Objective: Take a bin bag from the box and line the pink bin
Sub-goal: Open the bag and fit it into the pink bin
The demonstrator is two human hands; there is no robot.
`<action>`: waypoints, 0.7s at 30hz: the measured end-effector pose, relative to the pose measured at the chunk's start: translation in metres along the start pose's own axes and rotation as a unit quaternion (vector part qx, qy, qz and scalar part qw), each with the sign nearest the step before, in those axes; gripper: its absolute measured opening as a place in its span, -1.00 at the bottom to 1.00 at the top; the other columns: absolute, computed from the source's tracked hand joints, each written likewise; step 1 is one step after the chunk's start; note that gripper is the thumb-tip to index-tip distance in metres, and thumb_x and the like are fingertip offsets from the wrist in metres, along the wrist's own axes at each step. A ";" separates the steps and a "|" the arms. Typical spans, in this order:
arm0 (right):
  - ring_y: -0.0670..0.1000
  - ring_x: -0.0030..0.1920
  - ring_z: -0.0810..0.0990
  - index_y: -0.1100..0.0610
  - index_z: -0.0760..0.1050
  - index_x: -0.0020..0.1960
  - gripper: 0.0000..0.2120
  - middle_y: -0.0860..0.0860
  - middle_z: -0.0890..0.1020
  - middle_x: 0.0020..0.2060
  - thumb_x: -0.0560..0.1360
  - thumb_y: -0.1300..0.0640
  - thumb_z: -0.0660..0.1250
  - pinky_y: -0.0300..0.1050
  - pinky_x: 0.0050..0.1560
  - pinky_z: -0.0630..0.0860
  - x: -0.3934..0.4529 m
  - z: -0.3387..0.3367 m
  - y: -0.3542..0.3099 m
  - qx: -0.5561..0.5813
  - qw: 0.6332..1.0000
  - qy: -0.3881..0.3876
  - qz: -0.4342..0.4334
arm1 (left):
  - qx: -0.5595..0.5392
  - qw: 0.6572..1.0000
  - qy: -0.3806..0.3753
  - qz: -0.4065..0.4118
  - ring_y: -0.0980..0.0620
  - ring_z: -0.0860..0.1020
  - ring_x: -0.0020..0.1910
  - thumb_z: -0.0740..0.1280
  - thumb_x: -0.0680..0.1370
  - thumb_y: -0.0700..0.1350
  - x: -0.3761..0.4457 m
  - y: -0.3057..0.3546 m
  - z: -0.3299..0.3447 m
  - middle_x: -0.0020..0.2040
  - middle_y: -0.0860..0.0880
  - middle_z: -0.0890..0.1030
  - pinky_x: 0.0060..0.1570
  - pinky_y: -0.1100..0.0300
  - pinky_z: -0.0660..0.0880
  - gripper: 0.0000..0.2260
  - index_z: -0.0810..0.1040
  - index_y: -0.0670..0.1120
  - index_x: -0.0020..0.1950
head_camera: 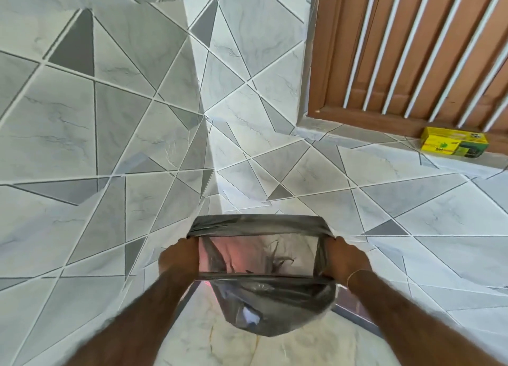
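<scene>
A thin grey bin bag is stretched over the mouth of the pink bin, whose pink inside shows through the film. The bag's edge is folded over the far rim and hangs loose over the near side. My left hand grips the bag at the bin's left rim. At the right rim, my right hand holds the bag, with a thin bangle on the wrist. The yellow and green bin bag box rests on the ledge at the far right.
Grey and white tiled walls meet in a corner behind the bin. A brown wooden frame with white bars stands above the ledge on the right. Pale marble floor lies below the bin.
</scene>
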State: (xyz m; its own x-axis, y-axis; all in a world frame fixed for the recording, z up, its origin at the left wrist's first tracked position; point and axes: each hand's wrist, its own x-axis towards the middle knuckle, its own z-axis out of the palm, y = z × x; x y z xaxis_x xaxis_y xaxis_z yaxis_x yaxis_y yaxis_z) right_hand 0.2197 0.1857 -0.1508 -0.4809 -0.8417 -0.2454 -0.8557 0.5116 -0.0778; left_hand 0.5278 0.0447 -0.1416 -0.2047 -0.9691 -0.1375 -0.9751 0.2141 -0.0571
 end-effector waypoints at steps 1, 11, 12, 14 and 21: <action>0.22 0.08 0.63 0.02 0.36 0.26 -0.55 0.10 0.53 0.09 0.41 -0.01 0.34 0.07 0.07 0.56 0.003 0.010 -0.004 -0.026 0.999 -0.010 -0.023 | -0.011 1.000 -0.006 -0.018 -0.08 0.63 0.12 0.24 0.51 -0.12 -0.001 -0.004 0.005 0.14 -0.02 0.62 0.04 0.08 0.54 -0.70 0.49 -0.02 0.24; 0.26 0.19 0.59 0.16 0.43 0.27 -0.57 0.20 0.60 0.20 0.54 -0.10 0.19 0.06 0.16 0.51 0.090 0.036 -0.096 0.144 0.985 -0.034 0.085 | -0.078 0.995 -0.054 0.009 -0.10 0.60 0.18 0.22 0.53 -0.13 0.088 -0.064 0.027 0.20 -0.05 0.60 0.12 0.08 0.51 -0.71 0.51 -0.03 0.24; 0.29 0.18 0.58 0.20 0.42 0.28 -0.55 0.24 0.60 0.20 0.55 -0.10 0.18 0.07 0.16 0.50 0.100 0.028 -0.106 0.167 0.981 -0.005 0.103 | -0.089 0.995 -0.049 0.015 -0.12 0.60 0.18 0.22 0.51 -0.15 0.102 -0.068 0.019 0.20 -0.07 0.59 0.12 0.06 0.52 -0.70 0.50 -0.05 0.23; 0.33 0.16 0.58 0.25 0.41 0.27 -0.57 0.30 0.60 0.17 0.56 -0.04 0.21 0.11 0.15 0.50 0.122 0.013 -0.128 0.192 0.971 0.059 0.131 | -0.115 0.992 -0.031 0.028 -0.17 0.59 0.18 0.24 0.49 -0.19 0.132 -0.077 0.002 0.19 -0.11 0.59 0.12 0.02 0.52 -0.69 0.48 -0.10 0.23; 0.38 0.14 0.56 0.30 0.40 0.25 -0.62 0.35 0.59 0.14 0.51 0.11 0.29 0.16 0.13 0.50 0.165 -0.020 -0.188 0.215 0.950 0.131 0.183 | -0.193 0.980 0.013 0.050 -0.21 0.57 0.16 0.31 0.50 -0.18 0.203 -0.106 -0.035 0.19 -0.16 0.57 0.12 -0.01 0.50 -0.69 0.44 -0.16 0.23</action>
State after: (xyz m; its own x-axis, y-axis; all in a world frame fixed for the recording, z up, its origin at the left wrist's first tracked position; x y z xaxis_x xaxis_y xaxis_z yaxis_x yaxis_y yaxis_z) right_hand 0.2974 -0.0532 -0.1574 -0.8104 -0.5794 -0.0866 -0.4924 0.7538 -0.4351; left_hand 0.5867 -0.1789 -0.1284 -0.2976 -0.9496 -0.0987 -0.9086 0.2500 0.3345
